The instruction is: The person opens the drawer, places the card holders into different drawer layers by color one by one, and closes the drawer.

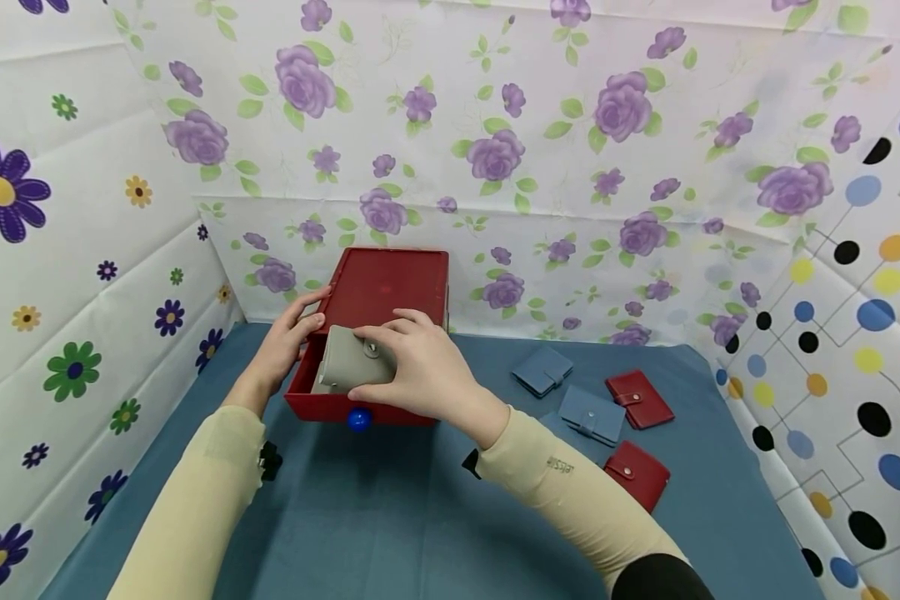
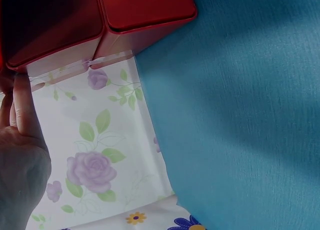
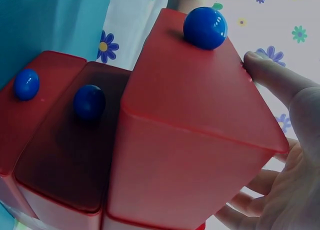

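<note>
A red drawer chest (image 1: 390, 287) stands at the back of the table, its top drawer (image 1: 307, 407) pulled out toward me by a blue knob (image 1: 359, 419) side. My right hand (image 1: 427, 367) grips a grey snap wallet (image 1: 345, 357) between thumb and fingers, tilted inside the drawer's opening. Another pale grey edge shows beneath it, mostly hidden. My left hand (image 1: 279, 350) rests against the chest's left side with fingers extended, seen also in the left wrist view (image 2: 22, 140). In the right wrist view the drawer (image 3: 195, 95) hides the wallet.
On the blue tablecloth (image 1: 390, 517), to the right, lie blue wallets (image 1: 542, 371) and two red wallets (image 1: 640, 398), one partly behind my right sleeve. Below the pulled-out drawer are closed drawers (image 3: 60, 155) with blue knobs. Patterned cloth walls (image 1: 495, 158) enclose the table.
</note>
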{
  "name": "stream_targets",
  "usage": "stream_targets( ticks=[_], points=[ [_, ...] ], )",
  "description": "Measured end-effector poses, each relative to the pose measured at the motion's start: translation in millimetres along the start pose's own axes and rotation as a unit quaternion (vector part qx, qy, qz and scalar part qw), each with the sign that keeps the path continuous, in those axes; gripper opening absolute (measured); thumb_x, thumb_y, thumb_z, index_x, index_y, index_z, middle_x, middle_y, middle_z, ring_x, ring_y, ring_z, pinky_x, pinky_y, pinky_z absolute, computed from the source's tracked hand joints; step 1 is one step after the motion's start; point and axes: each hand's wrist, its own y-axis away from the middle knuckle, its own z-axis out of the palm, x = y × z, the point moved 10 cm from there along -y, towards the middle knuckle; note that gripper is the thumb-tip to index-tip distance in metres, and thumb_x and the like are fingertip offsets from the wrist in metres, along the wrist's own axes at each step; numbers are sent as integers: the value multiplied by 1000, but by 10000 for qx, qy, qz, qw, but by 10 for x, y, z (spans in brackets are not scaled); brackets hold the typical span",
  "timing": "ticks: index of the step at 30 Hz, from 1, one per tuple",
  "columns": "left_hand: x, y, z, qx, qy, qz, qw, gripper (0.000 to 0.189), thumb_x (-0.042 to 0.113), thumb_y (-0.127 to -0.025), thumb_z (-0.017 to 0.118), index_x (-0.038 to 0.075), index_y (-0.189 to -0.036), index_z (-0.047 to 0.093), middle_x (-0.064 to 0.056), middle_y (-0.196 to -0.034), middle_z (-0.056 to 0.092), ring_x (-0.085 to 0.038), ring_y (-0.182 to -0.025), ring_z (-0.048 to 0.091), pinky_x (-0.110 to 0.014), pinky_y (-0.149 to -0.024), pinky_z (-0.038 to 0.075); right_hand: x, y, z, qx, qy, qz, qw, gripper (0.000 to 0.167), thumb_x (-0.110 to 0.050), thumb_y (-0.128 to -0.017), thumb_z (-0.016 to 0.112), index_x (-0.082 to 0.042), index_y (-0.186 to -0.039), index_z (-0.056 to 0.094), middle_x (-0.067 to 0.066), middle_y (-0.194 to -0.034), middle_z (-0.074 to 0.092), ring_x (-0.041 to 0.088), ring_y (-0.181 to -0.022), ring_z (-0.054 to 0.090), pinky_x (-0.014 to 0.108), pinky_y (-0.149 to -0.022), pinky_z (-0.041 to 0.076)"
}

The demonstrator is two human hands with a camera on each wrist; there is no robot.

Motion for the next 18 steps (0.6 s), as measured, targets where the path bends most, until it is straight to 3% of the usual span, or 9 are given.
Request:
stream_targets(
  ticks=[9, 13, 18],
  points=[
    [17, 11, -3, -30, -21, 19, 10000, 61, 46, -113, 50, 34, -170, 33, -14, -163, 45, -22, -123, 61, -49, -97, 52, -79, -48, 27, 77, 215, -139, 9996, 74, -61, -85, 86, -23, -146, 69, 6, -135, 71, 34, -142, 51, 48, -108, 52],
    [17, 12, -3, -30, 12, 18, 10000, 61, 45, -113, 50, 34, -170, 33, -14, -164, 44, -27, -126, 60, -51, -97, 52, -89, -52, 40, 94, 249, -139, 9995, 72, -61, -85, 86, -22, -144, 70, 6, -134, 71, 34, -143, 50, 50, -109, 50],
    [11, 11, 0, -62, 80, 15, 9999, 61, 46, -113, 50, 35, -170, 32, -11, -170, 35, -40, -134, 55, -63, -101, 49, -56, -32, 76, 24, 271, -17, 9996, 68, -62, -86, 84, -23, -141, 73, 4, -136, 71, 34, -147, 46, 54, -113, 47]
  ],
)
